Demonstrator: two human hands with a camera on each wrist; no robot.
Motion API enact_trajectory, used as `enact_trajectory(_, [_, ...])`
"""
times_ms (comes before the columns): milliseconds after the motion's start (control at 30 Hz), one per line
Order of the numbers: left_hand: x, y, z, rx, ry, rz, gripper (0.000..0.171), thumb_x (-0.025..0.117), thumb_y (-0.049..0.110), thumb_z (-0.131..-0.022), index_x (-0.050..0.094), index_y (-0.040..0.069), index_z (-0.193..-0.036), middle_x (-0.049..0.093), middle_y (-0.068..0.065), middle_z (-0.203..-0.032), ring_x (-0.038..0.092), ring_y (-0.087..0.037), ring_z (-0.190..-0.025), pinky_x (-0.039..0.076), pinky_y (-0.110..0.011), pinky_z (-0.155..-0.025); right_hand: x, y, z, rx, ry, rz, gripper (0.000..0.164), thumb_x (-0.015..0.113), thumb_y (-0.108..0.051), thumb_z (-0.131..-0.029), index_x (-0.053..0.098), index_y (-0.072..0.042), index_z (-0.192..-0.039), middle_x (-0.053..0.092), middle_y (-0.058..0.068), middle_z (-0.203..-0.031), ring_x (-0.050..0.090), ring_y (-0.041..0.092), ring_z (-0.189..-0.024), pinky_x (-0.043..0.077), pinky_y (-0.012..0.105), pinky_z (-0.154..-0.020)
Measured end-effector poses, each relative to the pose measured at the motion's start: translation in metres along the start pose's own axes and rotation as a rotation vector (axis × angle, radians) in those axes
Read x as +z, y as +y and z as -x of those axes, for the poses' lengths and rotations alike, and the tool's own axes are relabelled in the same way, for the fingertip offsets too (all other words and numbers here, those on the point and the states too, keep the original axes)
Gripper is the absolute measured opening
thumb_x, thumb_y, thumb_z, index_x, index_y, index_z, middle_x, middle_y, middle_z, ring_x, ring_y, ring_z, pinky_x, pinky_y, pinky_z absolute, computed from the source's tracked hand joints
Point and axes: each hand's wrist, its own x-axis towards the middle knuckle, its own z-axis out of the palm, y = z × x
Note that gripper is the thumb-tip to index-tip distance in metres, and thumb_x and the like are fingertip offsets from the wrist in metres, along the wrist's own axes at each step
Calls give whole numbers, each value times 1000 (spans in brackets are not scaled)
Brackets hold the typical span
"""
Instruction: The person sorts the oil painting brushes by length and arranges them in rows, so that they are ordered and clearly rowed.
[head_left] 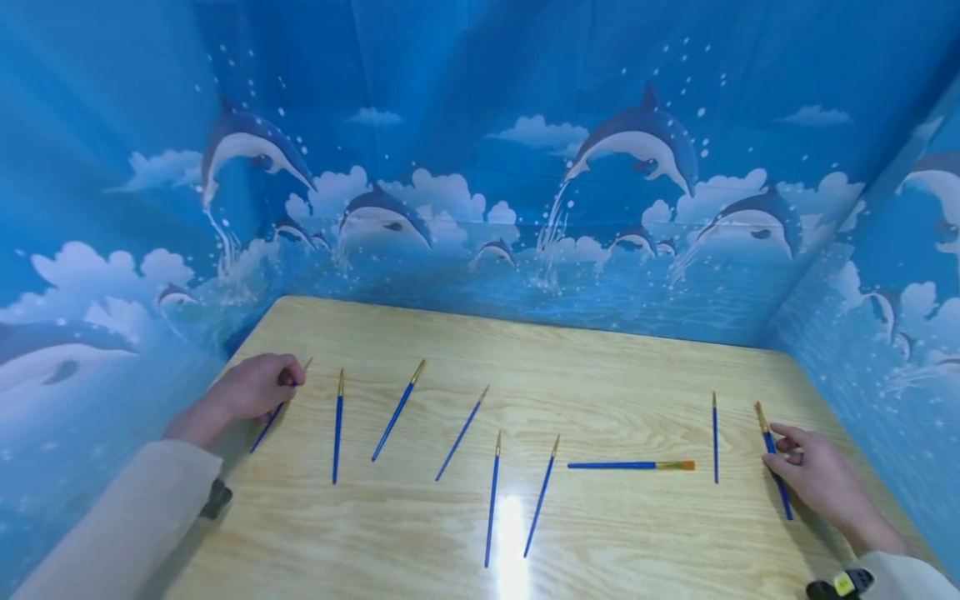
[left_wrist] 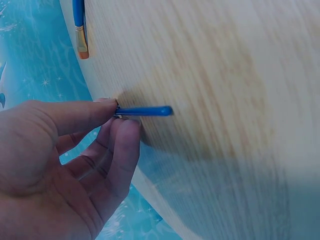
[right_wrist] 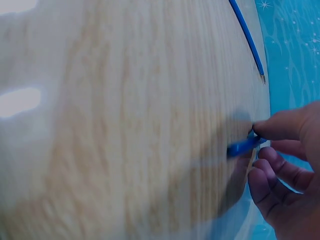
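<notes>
At the table's left side my left hand (head_left: 258,385) pinches a thin blue paintbrush (head_left: 274,419), its bristle tip pointing away from me. The left wrist view shows the handle end (left_wrist: 150,111) jutting out past the thumb and fingers. Far to the right, my right hand (head_left: 813,471) pinches another blue paintbrush (head_left: 780,492) between thumb and fingers, bristles toward the back. Its handle end (right_wrist: 242,147) appears in the right wrist view. Nearest the left hand lies a paintbrush (head_left: 337,429); beside the right hand lies a thin one (head_left: 716,442).
Several more blue paintbrushes lie between the hands, among them a slanted one (head_left: 397,412) and a flat-tipped one lying crosswise (head_left: 611,466). The wooden table (head_left: 615,375) meets a blue dolphin-print curtain (head_left: 465,275) at the back and sides.
</notes>
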Motion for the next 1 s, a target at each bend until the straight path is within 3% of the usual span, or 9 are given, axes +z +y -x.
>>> enact_trajectory(100, [-1, 0, 0, -4, 0, 2, 10, 59, 1, -106, 64, 2, -115, 66, -17, -105, 62, -21, -70, 55, -35, -64, -1, 1, 0, 43, -15, -6, 58, 72, -8, -99, 49, 26, -139, 69, 33, -104, 73, 45, -91, 60, 49, -72])
enact_trajectory(233, [-2, 0, -1, -15, -7, -1, 11, 60, 1, -106, 64, 2, -116, 65, -17, -106, 62, -21, -71, 55, -35, -64, -3, 4, -1, 56, 0, 3, 52, 70, -9, -99, 53, 26, -135, 70, 30, -100, 72, 45, -91, 58, 46, -69])
enact_trajectory(500, [-3, -2, 0, 14, -14, -3, 10, 60, 1, -106, 63, 1, -115, 65, -16, -103, 62, -21, -67, 55, -36, -62, -4, 3, 1, 105, -10, 10, 43, 67, -10, -101, 61, 20, -132, 71, 26, -101, 67, 24, -82, 49, 34, -63])
enact_trajectory(633, [-3, -1, 2, 29, -10, -4, 9, 59, 0, -106, 63, 1, -114, 64, -16, -101, 61, -20, -65, 54, -36, -61, -3, 3, 1, 124, 1, 2, 38, 67, -6, -101, 63, 19, -130, 71, 27, -101, 68, 27, -83, 49, 34, -63])
enact_trajectory(800, [-3, 0, 3, 29, -9, -9, 9, 60, 0, -106, 63, 0, -114, 64, -16, -101, 61, -20, -64, 54, -37, -61, -3, 6, 2, 106, 17, 13, 33, 67, -3, -101, 65, 17, -127, 72, 26, -101, 71, 34, -86, 52, 40, -65])
enact_trajectory(1000, [-3, 1, 2, 42, -8, -22, 9, 60, 0, -106, 63, 0, -114, 65, -17, -103, 60, -20, -63, 54, -37, -61, -2, 8, 4, 52, 50, 49, 29, 65, 1, -99, 66, 16, -123, 71, 29, -102, 69, 45, -91, 53, 56, -74])
